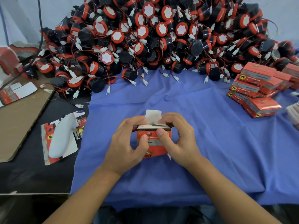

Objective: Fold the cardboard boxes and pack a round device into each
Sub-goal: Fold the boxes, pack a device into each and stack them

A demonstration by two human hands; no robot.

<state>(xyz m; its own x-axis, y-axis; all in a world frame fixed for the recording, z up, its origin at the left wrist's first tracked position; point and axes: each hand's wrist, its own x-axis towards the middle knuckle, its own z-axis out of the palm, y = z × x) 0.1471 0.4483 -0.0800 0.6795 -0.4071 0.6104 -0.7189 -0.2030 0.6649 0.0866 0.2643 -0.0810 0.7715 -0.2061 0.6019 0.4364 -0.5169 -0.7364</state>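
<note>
Both hands hold a small red cardboard box (152, 143) upright over the blue cloth (210, 143) that covers the worktop. The left hand (127, 143) and right hand (179, 139) grip its sides, fingers curled round it and thumbs pressed on the near face. Its print faces the camera upside down; a word like "Reversing" shows between the thumbs, and the rest is covered or blurred. The white tuck flap (153, 116) stands up, and the box's inside is hidden. Behind lies a heap of round black-and-red devices (153, 38) with wires and white plugs. At right, a stack of closed red boxes (255, 88) bears yellow emblems with a dark animal figure; their lettering is too small to read. At left, flat printed box blanks (47, 143) lie under a white object (63, 136).
</note>
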